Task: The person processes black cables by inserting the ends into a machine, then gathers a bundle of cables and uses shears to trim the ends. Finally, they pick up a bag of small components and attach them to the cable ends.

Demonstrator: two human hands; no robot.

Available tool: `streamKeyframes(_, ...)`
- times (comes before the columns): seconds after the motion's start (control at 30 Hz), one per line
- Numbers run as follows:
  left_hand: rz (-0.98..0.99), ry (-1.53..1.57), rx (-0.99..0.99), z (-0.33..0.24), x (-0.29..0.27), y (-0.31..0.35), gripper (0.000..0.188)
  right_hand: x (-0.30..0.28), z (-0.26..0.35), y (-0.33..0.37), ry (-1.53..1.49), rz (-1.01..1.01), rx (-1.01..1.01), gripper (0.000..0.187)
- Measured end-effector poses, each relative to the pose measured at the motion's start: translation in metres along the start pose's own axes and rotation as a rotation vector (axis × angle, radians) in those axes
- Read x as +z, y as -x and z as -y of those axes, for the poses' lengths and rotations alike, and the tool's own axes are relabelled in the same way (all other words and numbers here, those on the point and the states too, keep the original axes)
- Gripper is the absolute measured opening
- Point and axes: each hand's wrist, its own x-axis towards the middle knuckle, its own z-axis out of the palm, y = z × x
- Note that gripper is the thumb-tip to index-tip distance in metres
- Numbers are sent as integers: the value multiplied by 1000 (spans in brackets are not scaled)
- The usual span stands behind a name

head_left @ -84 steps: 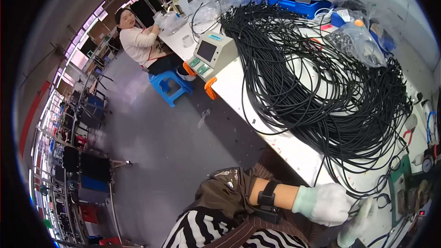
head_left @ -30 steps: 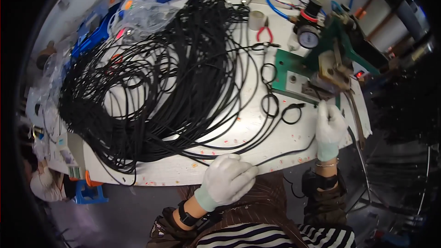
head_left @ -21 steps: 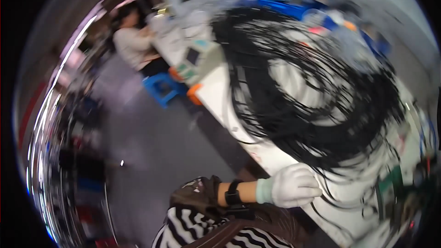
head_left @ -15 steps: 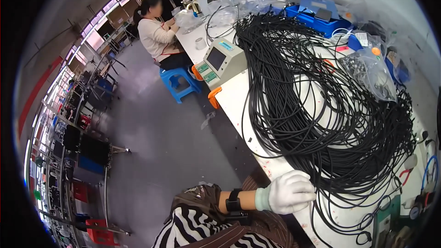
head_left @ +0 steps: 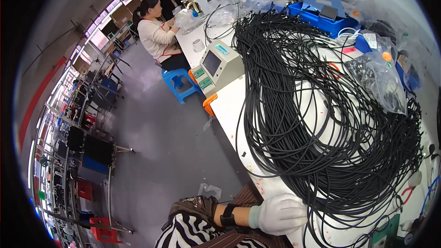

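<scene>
My left hand, in a white glove, rests at the near edge of the white table. Its fingers are curled and pressed together, with the tips beside a few loose cable loops; whatever they hold, if anything, is hidden. A large heap of black cables spreads in long coils across the table, directly beyond and to the right of this hand. Around the wrist sits a black strap. My right hand is out of the picture.
A beige tester with a dark screen stands left of the cables. Behind them are a blue bin and a clear bag of small parts. Red-handled pliers lie at right. A co-worker sits farther along on a blue stool.
The view has shifted, so the table and cables sit slightly differently in the picture. My gloved left hand appears lower and farther left, still at the table edge with its fingers curled.
</scene>
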Motion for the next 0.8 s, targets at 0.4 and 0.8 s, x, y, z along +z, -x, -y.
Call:
streamKeyframes(0.4, 12, 1, 9, -1, 0, 0, 16, -7, 11, -2, -416, 119, 152, 29)
streamKeyframes(0.8, -28, -73, -5, -2, 5, 2, 23, -7, -11, -6, -495, -103, -542, 21)
